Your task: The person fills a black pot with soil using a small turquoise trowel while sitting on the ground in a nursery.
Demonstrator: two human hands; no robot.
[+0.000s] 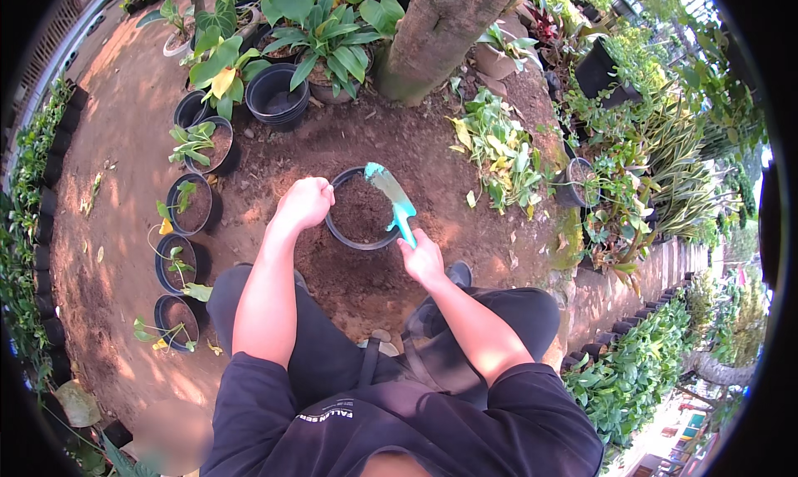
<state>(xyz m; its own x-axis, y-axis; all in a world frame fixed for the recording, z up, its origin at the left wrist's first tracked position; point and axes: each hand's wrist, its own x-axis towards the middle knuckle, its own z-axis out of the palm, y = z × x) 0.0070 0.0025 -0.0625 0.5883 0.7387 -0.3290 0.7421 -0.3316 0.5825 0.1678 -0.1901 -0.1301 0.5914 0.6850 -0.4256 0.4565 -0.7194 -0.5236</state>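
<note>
A round black plastic plant pot (335, 229), holding dark soil (361, 209), stands on the ground before me. My left hand (305, 201) is closed at its left rim, fingers curled in; the hand hides that bit of rim. In my right hand (423, 257) is the handle of a turquoise garden trowel (390, 189). Its blade, smeared with soil, lies across the pot's right side and points away from me. Whether the blade touches the soil cannot be told.
Left of me runs a row of black pots with small seedlings (177, 265). Farther out are stacked empty pots (277, 97), a leafy potted plant (336, 47) and a tree trunk (436, 34). Cut leafy stems (502, 150) lie to the right. Loose soil (355, 284) surrounds the pot.
</note>
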